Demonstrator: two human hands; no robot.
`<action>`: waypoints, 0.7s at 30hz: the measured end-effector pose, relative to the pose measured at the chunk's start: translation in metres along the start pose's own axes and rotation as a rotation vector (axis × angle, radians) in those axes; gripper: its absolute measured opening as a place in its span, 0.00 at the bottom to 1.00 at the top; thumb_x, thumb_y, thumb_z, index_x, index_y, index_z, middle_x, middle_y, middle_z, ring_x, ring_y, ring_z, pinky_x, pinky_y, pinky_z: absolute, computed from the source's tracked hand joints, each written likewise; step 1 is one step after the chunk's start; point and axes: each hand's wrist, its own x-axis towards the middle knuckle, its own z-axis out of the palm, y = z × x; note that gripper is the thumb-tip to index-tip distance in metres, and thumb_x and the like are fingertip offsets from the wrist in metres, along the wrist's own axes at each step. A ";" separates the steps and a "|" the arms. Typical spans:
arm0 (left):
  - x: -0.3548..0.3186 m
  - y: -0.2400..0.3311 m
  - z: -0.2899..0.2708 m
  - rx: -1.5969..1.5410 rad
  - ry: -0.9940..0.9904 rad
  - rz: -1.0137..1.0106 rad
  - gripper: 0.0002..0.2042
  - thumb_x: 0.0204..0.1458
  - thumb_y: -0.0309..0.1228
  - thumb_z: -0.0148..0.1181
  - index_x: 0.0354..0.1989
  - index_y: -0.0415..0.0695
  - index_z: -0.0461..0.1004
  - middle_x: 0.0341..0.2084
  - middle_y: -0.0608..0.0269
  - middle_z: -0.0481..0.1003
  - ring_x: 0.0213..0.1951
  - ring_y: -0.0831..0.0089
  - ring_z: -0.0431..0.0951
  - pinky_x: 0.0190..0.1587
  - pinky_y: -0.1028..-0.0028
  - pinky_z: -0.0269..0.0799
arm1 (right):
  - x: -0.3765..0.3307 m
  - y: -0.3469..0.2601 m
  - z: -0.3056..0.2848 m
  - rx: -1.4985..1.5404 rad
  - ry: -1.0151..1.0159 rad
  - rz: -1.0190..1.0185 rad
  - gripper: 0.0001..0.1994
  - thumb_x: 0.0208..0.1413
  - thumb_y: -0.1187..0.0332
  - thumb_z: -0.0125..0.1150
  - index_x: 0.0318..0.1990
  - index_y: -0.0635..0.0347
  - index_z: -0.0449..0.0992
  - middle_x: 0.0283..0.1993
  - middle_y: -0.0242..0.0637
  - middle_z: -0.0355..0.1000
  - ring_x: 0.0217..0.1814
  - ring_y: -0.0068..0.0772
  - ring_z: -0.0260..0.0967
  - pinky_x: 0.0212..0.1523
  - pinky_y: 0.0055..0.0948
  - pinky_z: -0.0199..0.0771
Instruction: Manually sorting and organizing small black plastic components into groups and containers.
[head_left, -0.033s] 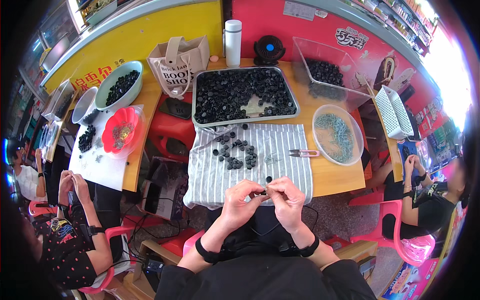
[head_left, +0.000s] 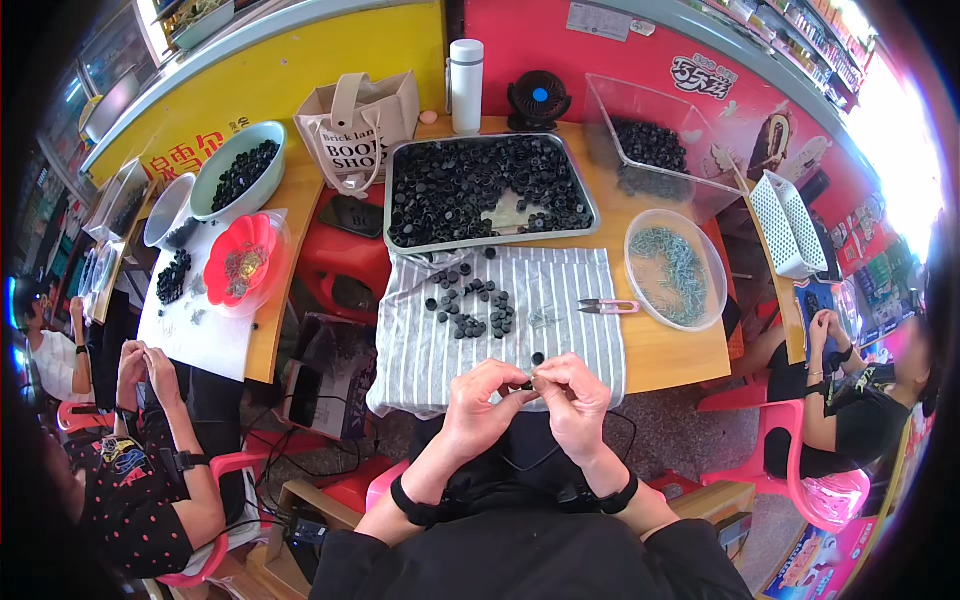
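- Head view: a small black cap (head_left: 527, 384) is being pinched between both hands at the lower middle of the frame, just below the near edge of the striped cloth (head_left: 570, 300).
- The left hand (head_left: 478, 405) is being kept closed around the cap with thumb and forefinger; the right hand (head_left: 574, 400) is being curled in against it, fingertips touching the same piece. Whether a thin metal part is also being held there cannot be told.
- More loose caps (head_left: 472, 305) are being kept in a scatter on the cloth, mid-frame, with small snips (head_left: 608, 306) lying just to their right.
- A metal tray (head_left: 590, 205) of caps is being kept above the cloth, and a clear round tub (head_left: 715, 255) of pale wire bits is sitting at right centre.
- For good work, as judged: the cap is best being held steady by the left hand while the fine fitting is being done by the right, close over the cloth so a dropped piece is being caught there.
- Other people's hands, at lower left and far right, are being kept well apart.
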 end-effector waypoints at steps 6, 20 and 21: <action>-0.001 0.002 -0.001 -0.004 0.002 0.006 0.10 0.42 0.16 0.71 0.33 0.39 0.79 0.30 0.60 0.81 0.29 0.71 0.80 0.32 0.75 0.75 | 0.000 -0.004 -0.004 -0.033 -0.084 0.012 0.05 0.52 0.85 0.64 0.34 0.65 0.78 0.37 0.39 0.75 0.37 0.27 0.73 0.37 0.24 0.72; -0.004 -0.008 0.005 -0.186 0.060 -0.053 0.12 0.41 0.23 0.74 0.36 0.46 0.83 0.45 0.61 0.77 0.52 0.67 0.71 0.56 0.65 0.65 | -0.008 0.006 -0.015 0.801 -0.117 0.715 0.11 0.68 0.68 0.53 0.48 0.65 0.78 0.39 0.36 0.77 0.34 0.24 0.72 0.37 0.22 0.73; -0.005 -0.009 0.006 -0.186 0.059 -0.054 0.12 0.41 0.23 0.74 0.36 0.46 0.83 0.45 0.61 0.77 0.52 0.67 0.71 0.56 0.65 0.65 | -0.008 0.006 -0.014 0.801 -0.116 0.716 0.11 0.68 0.68 0.53 0.48 0.65 0.78 0.39 0.36 0.77 0.34 0.24 0.72 0.37 0.22 0.73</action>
